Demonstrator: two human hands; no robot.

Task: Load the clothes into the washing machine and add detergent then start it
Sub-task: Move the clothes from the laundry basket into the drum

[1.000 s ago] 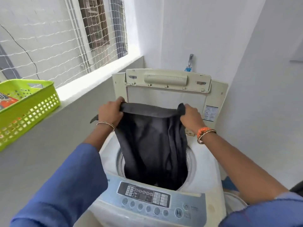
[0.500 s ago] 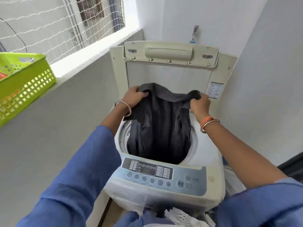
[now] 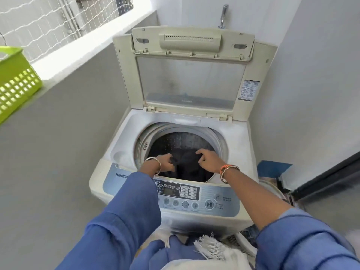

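The top-loading washing machine (image 3: 236, 133) stands in front of me with its lid (image 3: 191, 78) raised against the wall. Both my hands reach down into the drum (image 3: 181, 141). A dark garment (image 3: 187, 166) lies inside, between my hands. My left hand (image 3: 165, 163) grips a fold of it at the near left of the opening. My right hand (image 3: 209, 160) rests on top of the cloth with fingers spread and loosely bent. The control panel (image 3: 194, 195) with its start button (image 3: 209, 204) is just below my wrists.
A green plastic basket (image 3: 17, 82) sits on the ledge at left, under a netted window. A tap (image 3: 224, 16) sticks out of the wall behind the lid. Blue and white fringed clothes (image 3: 210, 248) lie below the machine's front. A round tub (image 3: 272, 190) stands at right.
I have lowered the dark garment from lid height down into the drum, and both hands have followed it in. My right hand has loosened its hold. The view has tilted downward.
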